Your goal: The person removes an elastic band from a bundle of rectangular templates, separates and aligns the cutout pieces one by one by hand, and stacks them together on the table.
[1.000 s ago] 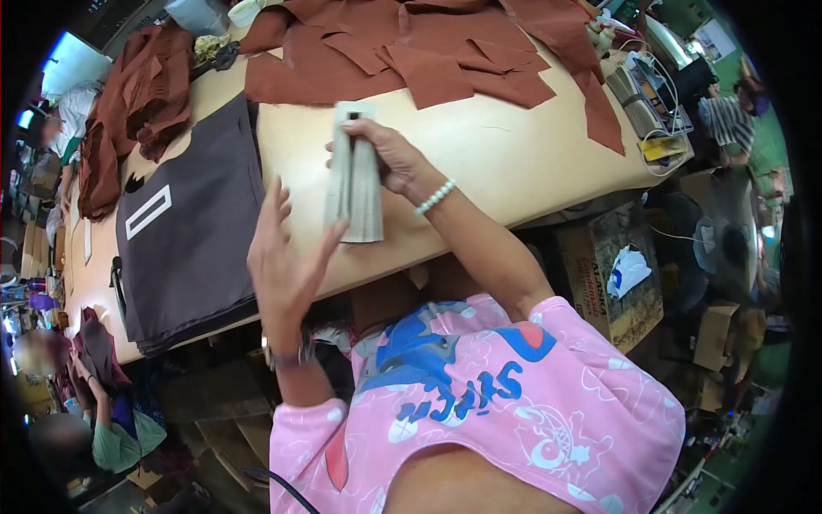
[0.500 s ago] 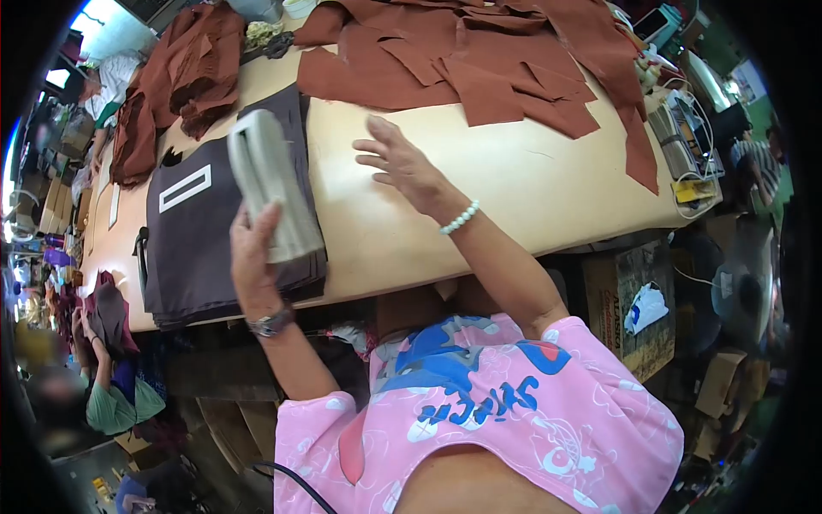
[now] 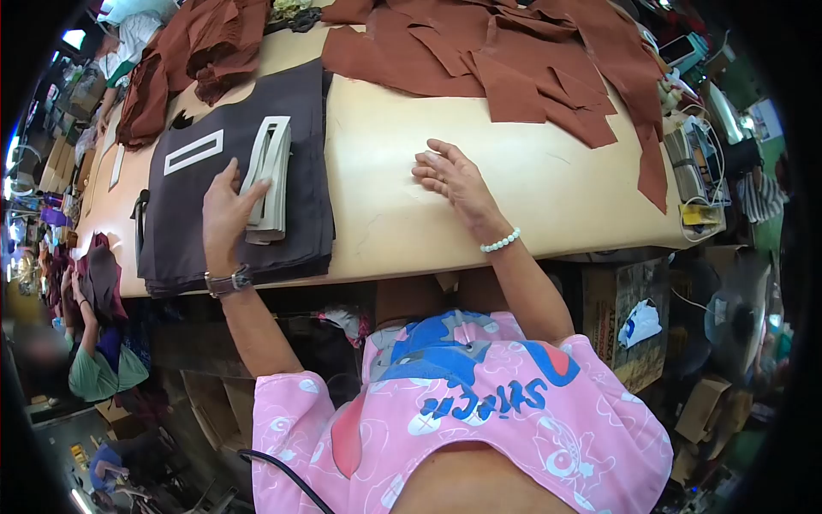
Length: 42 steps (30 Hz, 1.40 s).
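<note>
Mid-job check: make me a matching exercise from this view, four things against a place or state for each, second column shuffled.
Things
1. white bundle
2. right hand
3. dark cloth stack
4. brown cloth pieces

Places and states
A. spread on the far side of the table
B. right by the thumb of the left hand
C. has a bead bracelet at its wrist
D. lies under a lone white frame

Right pairs: 1-B, 2-C, 3-D, 4-A
</note>
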{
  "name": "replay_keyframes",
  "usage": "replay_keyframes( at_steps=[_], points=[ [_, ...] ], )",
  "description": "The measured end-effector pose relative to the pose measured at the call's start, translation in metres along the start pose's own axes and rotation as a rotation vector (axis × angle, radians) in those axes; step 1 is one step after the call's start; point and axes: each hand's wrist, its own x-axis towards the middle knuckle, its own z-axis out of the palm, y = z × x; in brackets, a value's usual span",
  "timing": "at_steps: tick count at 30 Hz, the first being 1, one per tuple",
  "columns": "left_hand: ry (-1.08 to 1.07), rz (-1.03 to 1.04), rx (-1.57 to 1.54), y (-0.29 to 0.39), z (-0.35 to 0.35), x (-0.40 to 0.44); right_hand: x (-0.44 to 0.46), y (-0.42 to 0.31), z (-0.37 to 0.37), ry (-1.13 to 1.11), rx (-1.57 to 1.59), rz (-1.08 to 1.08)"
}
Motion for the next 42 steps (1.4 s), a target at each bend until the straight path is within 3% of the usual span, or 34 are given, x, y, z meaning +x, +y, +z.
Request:
replay_keyframes(
  at_steps=[3, 7, 17, 20, 23, 32, 39, 42],
  points=[
    [0.148, 0.011, 0.491, 0.043, 0.016, -0.009, -0.001, 0.0, 0.001, 0.007, 0.013, -0.005],
    [0.003, -0.12, 0.513, 0.065, 0.024, -0.011, -0.002, 0.0, 0.0, 0.017, 0.038, -0.022],
    [-0.064, -0.164, 0.276, 0.021, -0.001, -0.001, -0.002, -0.001, 0.001, 0.021, 0.074, -0.036],
    [-0.011, -0.135, 0.343, 0.02, 0.007, -0.004, 0.0, 0.001, 0.0, 0.02, 0.063, -0.037],
    [0.067, -0.255, 0.275, 0.033, 0.001, -0.004, -0.002, -0.001, -0.001, 0.018, 0.091, -0.023],
    [0.029, -0.16, 0.291, 0.027, -0.007, 0.0, -0.002, -0.001, -0.001, 0.006, 0.106, -0.027],
    [-0.061, -0.191, -0.192, 0.007, -0.023, 0.003, -0.002, 0.0, -0.001, 0.005, 0.088, -0.034],
    [-0.06, -0.17, -0.243, 0.003, -0.018, 0.002, -0.002, -0.001, 0.0, 0.005, 0.08, -0.038]
  ],
)
